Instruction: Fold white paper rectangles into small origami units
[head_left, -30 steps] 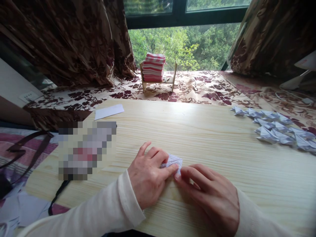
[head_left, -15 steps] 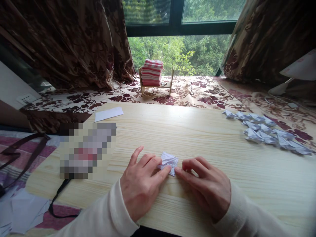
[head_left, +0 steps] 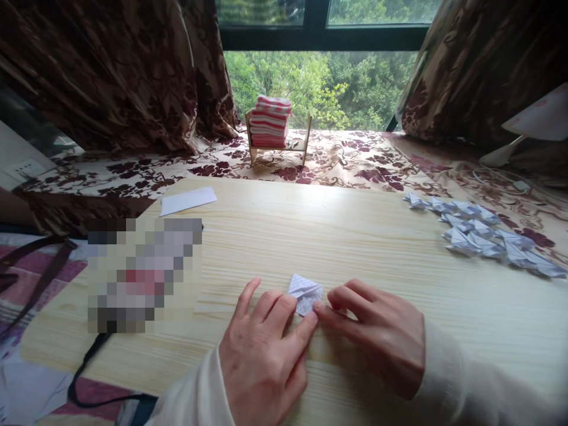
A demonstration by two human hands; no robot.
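A small folded piece of white paper (head_left: 305, 293) with printed or written marks lies on the wooden table, one corner pointing away from me. My left hand (head_left: 268, 349) comes in from the left, its index fingertip pressing the paper's near edge and the bent fingers holding its left side. The little finger sticks out, apart from the others. On the right, my right hand (head_left: 377, 328) has its fingers curled together, with the fingertips on the paper's near right corner. My right thumb is mostly hidden under the hand.
Several folded white paper pieces (head_left: 483, 231) stand grouped at the table's (head_left: 248, 231) right edge. A paper strip (head_left: 189, 201) lies at the far left, near a pixelated object (head_left: 151, 266) with a black strap (head_left: 84, 373). Loose paper sheets (head_left: 33, 387) lie lower left. Folded striped cloths (head_left: 270, 124) sit on a small stand.
The view has shifted slightly. My left index finger has slid right along the paper's near edge, now close to my right fingertips. Both hands stay on the paper.
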